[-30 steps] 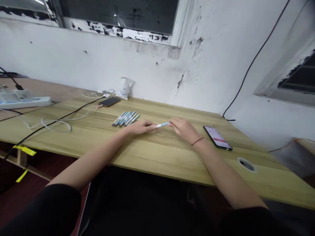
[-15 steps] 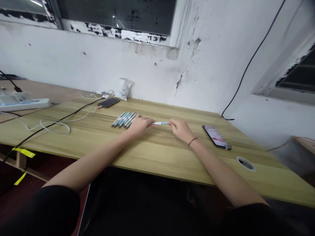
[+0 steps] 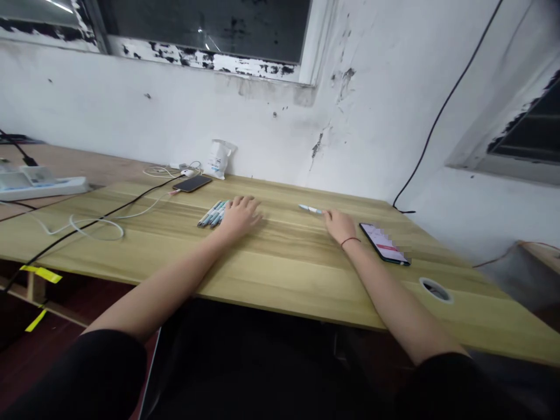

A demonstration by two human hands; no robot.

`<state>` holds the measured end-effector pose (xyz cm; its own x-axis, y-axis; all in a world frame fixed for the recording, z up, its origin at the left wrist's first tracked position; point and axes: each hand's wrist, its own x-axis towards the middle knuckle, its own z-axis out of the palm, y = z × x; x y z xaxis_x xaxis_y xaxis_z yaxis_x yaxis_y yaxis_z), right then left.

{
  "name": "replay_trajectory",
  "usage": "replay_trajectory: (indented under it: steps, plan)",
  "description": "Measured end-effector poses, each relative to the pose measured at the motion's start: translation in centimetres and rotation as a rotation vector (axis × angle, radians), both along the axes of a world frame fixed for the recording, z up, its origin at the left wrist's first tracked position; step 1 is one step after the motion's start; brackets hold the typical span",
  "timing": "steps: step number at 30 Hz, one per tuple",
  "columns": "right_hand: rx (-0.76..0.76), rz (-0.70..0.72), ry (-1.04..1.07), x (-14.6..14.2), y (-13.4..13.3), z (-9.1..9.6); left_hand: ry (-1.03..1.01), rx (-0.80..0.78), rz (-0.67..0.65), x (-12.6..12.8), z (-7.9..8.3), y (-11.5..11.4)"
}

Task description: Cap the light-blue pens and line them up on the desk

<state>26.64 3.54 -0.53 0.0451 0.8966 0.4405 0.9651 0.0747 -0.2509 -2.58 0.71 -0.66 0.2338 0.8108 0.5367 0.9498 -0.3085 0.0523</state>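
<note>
Several blue-and-white pens point(image 3: 213, 214) lie side by side in a row on the wooden table point(image 3: 271, 274). Over the right part of that row is my left hand point(image 3: 241, 217), fingers spread and slightly blurred, hiding some of the pens; I see nothing held in it. My right hand point(image 3: 340, 226), a thin red cord round its wrist, pinches one end of a single light-blue and white pen point(image 3: 311, 209). That pen points left, away from the row.
Right of my right hand lies a lit phone point(image 3: 385, 244), near a round cable hole point(image 3: 436, 290). At the back left are a dark phone point(image 3: 192, 183), a white packet point(image 3: 219, 158) and a white cable point(image 3: 98, 228). A power strip point(image 3: 48, 186) sits far left.
My right hand has moved right with the pen. The left hand has come off the pen's other end, shifted slightly left and spread its fingers over the row.
</note>
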Motion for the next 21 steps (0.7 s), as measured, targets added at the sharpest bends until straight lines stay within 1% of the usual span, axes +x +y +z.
replay_trajectory:
  steps: [3, 7, 10, 14, 21]
  plan:
    - [-0.092, -0.052, -0.111, 0.3, 0.4, -0.8, 0.037, -0.095, 0.101, -1.1, -0.1, 0.5]
    - [-0.151, -0.025, -0.170, -0.8, 0.2, -1.2, 0.055, -0.129, 0.168, -1.6, 0.0, 0.8]
    - [-0.215, 0.002, -0.198, -1.3, -0.1, -1.0, 0.069, -0.157, 0.197, -1.6, -0.2, 0.8]
    - [-0.314, -0.017, -0.234, -1.7, -0.5, -0.5, 0.068, -0.195, 0.227, -1.6, -0.5, 0.9]
    - [-0.327, 0.030, -0.261, -2.4, -0.8, -0.5, 0.068, -0.223, 0.241, -1.7, -0.4, 1.0]
